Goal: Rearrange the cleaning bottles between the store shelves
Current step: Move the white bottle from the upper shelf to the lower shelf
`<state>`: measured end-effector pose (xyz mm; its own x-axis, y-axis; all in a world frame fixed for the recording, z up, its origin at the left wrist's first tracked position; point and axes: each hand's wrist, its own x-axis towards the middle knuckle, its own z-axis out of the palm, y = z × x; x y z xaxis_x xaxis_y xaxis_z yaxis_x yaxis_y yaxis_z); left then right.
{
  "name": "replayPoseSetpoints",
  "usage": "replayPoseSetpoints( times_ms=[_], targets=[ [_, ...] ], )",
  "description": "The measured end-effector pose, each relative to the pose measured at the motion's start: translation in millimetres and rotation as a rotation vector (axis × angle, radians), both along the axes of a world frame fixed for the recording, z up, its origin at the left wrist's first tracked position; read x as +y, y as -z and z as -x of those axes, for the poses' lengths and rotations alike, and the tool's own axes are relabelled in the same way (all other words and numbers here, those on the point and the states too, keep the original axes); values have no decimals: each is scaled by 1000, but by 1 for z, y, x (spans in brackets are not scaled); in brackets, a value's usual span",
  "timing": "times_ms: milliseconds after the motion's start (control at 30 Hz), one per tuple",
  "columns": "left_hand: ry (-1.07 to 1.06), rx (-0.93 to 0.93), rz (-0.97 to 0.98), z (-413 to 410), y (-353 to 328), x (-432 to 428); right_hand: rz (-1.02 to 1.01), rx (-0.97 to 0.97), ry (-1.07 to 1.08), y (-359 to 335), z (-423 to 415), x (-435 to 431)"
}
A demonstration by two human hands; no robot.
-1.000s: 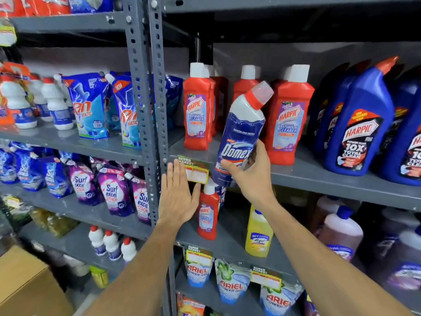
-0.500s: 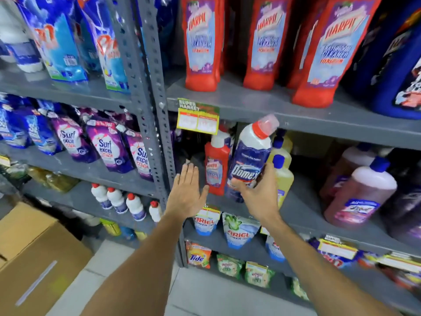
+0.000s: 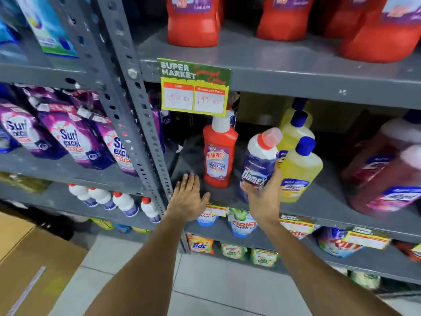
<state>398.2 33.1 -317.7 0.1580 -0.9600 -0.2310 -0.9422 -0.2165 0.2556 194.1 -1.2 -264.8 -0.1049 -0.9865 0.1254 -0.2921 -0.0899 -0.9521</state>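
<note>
My right hand [image 3: 265, 197] grips a white and blue Domex bottle [image 3: 259, 160] with a red cap, tilted right, low over the middle grey shelf [image 3: 319, 201]. To its left a red Harpic bottle [image 3: 219, 153] stands upright on that shelf. Yellow bottles with blue caps [image 3: 300, 167] stand just right of the Domex bottle. My left hand [image 3: 188, 197] lies flat and open at the shelf's front edge, left of the Harpic bottle, holding nothing. Larger red Harpic bottles [image 3: 193, 19] stand on the shelf above.
A price tag [image 3: 194, 87] hangs from the upper shelf edge. Pink bottles [image 3: 385, 174] fill the right of the middle shelf. Surf Excel pouches [image 3: 73, 137] and small white bottles [image 3: 127, 204] sit left of the steel upright [image 3: 134, 106]. A cardboard box [image 3: 29, 265] stands on the floor.
My right hand has carried the Domex bottle down from the upper shelf to the middle shelf beside the small Harpic bottle. My left hand has dropped along with it to the middle shelf's edge.
</note>
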Motion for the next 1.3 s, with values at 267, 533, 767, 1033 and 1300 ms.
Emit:
replayPoseSetpoints(
  times_ms=[267,533,767,1033,1300],
  targets=[
    [8,-73,76,-3,26,2,-13,54,43,5,-14,-29],
    [17,-60,125,-4,30,2,-39,64,33,8,-17,-44],
    [9,-16,85,-5,29,1,-16,4,127,19,-18,-6],
    [78,-11,11,-12,20,1,68,-5,-109,-12,-43,24],
    [71,-15,24,-10,23,1,58,129,-300,-45,-62,-26]
  ],
)
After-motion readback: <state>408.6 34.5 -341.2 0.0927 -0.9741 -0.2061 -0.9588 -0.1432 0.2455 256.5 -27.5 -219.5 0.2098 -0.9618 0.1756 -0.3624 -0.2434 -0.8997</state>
